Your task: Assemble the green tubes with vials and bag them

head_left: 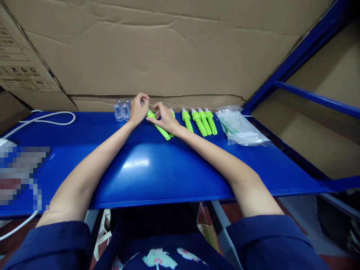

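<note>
With the green stick (pixel 163 132) as the centre of the clock and twelve towards the cardboard, bare blue table (pixel 168 176) lies nearest, at six o'clock. The stick slants, its plain lower end towards five and its top towards eleven, low over the table or on it; which of the two, I cannot tell.

It looks like light, stiff plastic, smooth enough to slide or roll on the glossy table. The body should bear a firm grip; the safest hold seems to be on the thick part just below the collar. Its top end is probably the more delicate part and calls for a gentle touch.

The right hand (pixel 166 120), at one o'clock, pinches the stick near the collar, thumb across the near side. The left hand (pixel 139 109), at ten o'clock, is curled at the top end, fingers drawn in to the thumb; whether it grips anything, I cannot tell.

A second stick (pixel 172 134) is partly hidden behind the right wrist. At three o'clock stand out four more green sticks (pixel 199 123) with clear tips, then a plastic bag (pixel 243 129). Clear caps (pixel 119 113) cluster between nine and ten. Farthest, at twelve, rises the cardboard (pixel 157 56).
</note>
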Demonstrator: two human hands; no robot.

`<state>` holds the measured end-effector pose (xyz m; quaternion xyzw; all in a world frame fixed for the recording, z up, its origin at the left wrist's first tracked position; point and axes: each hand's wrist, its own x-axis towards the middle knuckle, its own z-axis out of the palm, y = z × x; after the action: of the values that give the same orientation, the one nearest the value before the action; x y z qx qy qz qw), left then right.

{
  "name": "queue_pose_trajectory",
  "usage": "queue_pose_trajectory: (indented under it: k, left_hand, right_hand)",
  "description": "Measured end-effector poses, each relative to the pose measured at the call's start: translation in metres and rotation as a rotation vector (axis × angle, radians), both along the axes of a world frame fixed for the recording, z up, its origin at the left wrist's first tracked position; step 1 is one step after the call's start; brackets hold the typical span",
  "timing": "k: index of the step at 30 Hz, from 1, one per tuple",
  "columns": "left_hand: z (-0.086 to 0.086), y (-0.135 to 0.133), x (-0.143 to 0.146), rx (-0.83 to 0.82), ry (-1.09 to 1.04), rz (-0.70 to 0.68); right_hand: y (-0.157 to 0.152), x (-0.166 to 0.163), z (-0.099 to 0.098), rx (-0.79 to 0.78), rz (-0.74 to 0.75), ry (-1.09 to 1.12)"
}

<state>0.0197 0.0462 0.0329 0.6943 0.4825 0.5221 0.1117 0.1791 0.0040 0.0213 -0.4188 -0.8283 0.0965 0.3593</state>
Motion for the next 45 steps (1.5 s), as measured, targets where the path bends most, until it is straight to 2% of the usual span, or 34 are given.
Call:
queue_pose_trajectory:
  k: [6, 14, 18, 23, 29, 36, 38, 42, 45]
  left_hand:
    - [-0.006, 0.013, 0.002, 0.045, -0.160, 0.054]
    - [-0.010, 0.021, 0.019, -0.181, -0.430, -0.207]
    - [-0.008, 0.016, 0.020, -0.239, -0.414, -0.295]
    - [-0.004, 0.007, 0.024, -0.291, -0.362, -0.375]
    - [-0.002, 0.010, 0.029, -0.348, -0.577, -0.306]
    - [0.000, 0.009, 0.037, -0.286, -0.873, -0.281]
    - [0.005, 0.005, 0.037, -0.278, -0.975, -0.241]
    - [0.018, 0.000, 0.032, -0.248, -1.094, -0.153]
    - [0.024, 0.001, 0.027, -0.233, -1.135, -0.139]
  right_hand:
    - [0.004, 0.002, 0.000, 0.011, -0.027, 0.097]
    - [0.003, -0.001, -0.002, 0.018, -0.031, 0.170]
    - [0.003, -0.004, -0.002, 0.012, -0.052, 0.180]
    - [0.007, -0.004, -0.004, -0.031, -0.072, 0.299]
    - [0.016, -0.001, -0.007, -0.077, -0.113, 0.311]
    - [0.022, -0.004, -0.012, -0.114, 0.022, 0.476]
    - [0.019, -0.005, -0.010, -0.178, 0.048, 0.501]
    - [0.008, -0.005, -0.006, -0.412, 0.191, 0.420]
    - [0.002, -0.006, -0.004, -0.392, 0.193, 0.393]
